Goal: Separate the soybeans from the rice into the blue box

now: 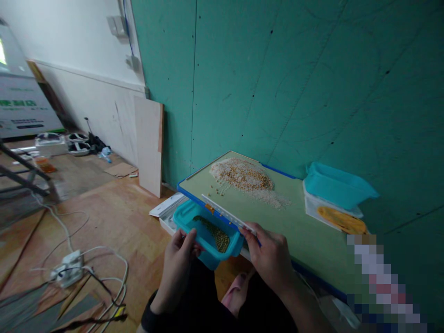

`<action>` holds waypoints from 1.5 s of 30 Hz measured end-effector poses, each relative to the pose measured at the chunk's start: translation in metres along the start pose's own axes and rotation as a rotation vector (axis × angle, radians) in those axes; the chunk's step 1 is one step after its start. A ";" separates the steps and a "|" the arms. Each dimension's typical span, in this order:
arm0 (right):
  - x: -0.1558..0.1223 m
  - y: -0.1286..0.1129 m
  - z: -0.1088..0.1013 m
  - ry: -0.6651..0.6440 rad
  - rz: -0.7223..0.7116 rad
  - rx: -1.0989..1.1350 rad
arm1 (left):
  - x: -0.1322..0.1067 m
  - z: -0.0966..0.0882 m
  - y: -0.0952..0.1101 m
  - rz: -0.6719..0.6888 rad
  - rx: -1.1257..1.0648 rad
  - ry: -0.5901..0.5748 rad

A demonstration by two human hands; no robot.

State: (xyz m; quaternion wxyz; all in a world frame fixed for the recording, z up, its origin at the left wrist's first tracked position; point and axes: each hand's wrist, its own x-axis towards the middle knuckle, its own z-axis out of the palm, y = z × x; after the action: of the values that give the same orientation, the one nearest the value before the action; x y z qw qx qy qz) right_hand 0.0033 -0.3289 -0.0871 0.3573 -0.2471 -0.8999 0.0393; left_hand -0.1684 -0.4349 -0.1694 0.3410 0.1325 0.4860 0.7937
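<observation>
My left hand [182, 249] is closed on the near rim of a blue plastic bin [183, 213], which sits just below the table's front edge. Yellowish beans [221, 241] lie in the bin's bottom. My right hand [265, 245] pinches the near end of a white strip with a row of holes [225, 213]. That strip lies along the edge of the tabletop [294, 231], above the bin. A few beans show beside it. Farther back on the table spreads a pile of white rice grains mixed with beans [243, 175].
A second blue bin [338, 185] stands at the table's right, by the green wall [243, 83], near a yellow-orange flat item [342, 221]. A board [150, 145] leans on the wall. A power strip [70, 268] and cables lie on the floor at left.
</observation>
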 end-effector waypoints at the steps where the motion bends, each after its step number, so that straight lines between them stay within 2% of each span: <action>1: 0.001 -0.002 0.001 -0.007 0.004 0.019 | 0.000 0.000 0.000 -0.003 0.001 -0.004; 6: 0.019 0.005 0.007 0.008 0.138 0.104 | 0.005 -0.005 -0.002 0.004 0.011 -0.001; 10: 0.046 0.025 0.016 0.061 0.242 -0.004 | 0.010 -0.009 0.005 0.026 0.016 0.034; 13: 0.062 0.034 0.024 0.034 0.256 -0.054 | 0.014 -0.013 0.014 0.038 0.044 0.058; 18: 0.074 0.035 0.034 -0.006 0.244 -0.071 | 0.023 -0.022 0.020 0.054 0.053 0.019; 24: 0.082 0.037 0.041 -0.034 0.197 -0.059 | 0.030 -0.024 0.023 0.042 0.066 0.004; 32: 0.084 0.034 0.038 -0.057 0.172 0.062 | 0.033 -0.027 0.022 0.046 0.037 -0.007; 45: 0.070 0.024 0.033 -0.085 0.149 0.164 | 0.029 -0.023 0.022 0.054 0.031 0.021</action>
State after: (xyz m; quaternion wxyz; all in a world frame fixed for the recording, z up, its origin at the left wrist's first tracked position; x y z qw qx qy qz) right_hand -0.0520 -0.2710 -0.0740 0.3339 -0.2816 -0.8871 0.1495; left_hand -0.2115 -0.4378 -0.1655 0.3123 0.1427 0.4981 0.7963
